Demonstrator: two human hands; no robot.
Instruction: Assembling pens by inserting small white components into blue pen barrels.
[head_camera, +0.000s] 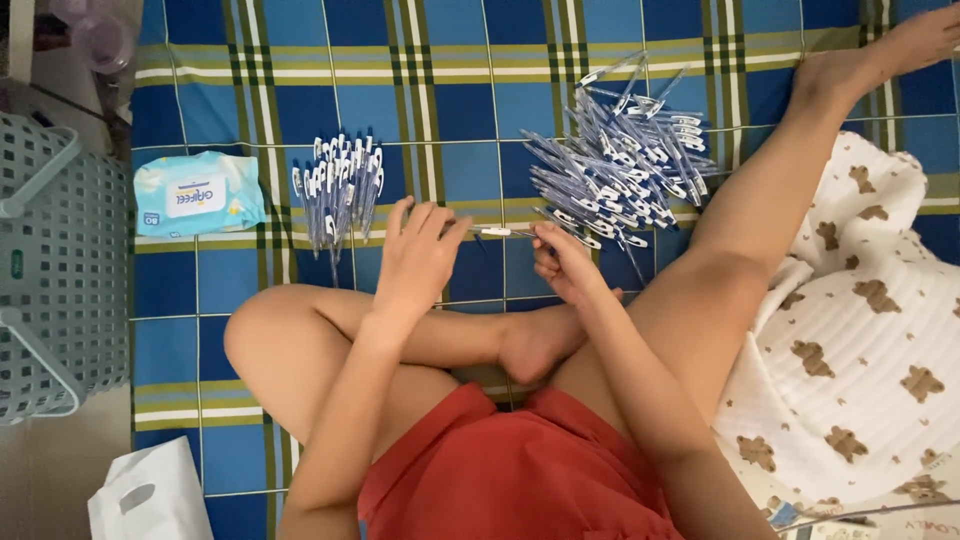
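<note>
So the person is sitting cross-legged on a blue plaid mat, and both hands are working one pen right in the middle of the view. The left hand is curling over one end with the fingertips pinching it, and the right hand is pinching the other end, so the pen is hanging level between them just above the mat. Hard to tell at this size whether they're pushing parts together or pulling them apart.

Progress-wise: up at 11 o'clock from the hands a neat bundle of pens is lying with the ends lined up, which I'd guess is the finished lot. At 1 o'clock a bigger, messier heap of pens is fanning out, probably what's left. So I'd say less than half done.

Other stuff: a pack of wet wipes at 9 o'clock, a grey basket beyond it, and a bear-print blanket at 4 o'clock.
</note>
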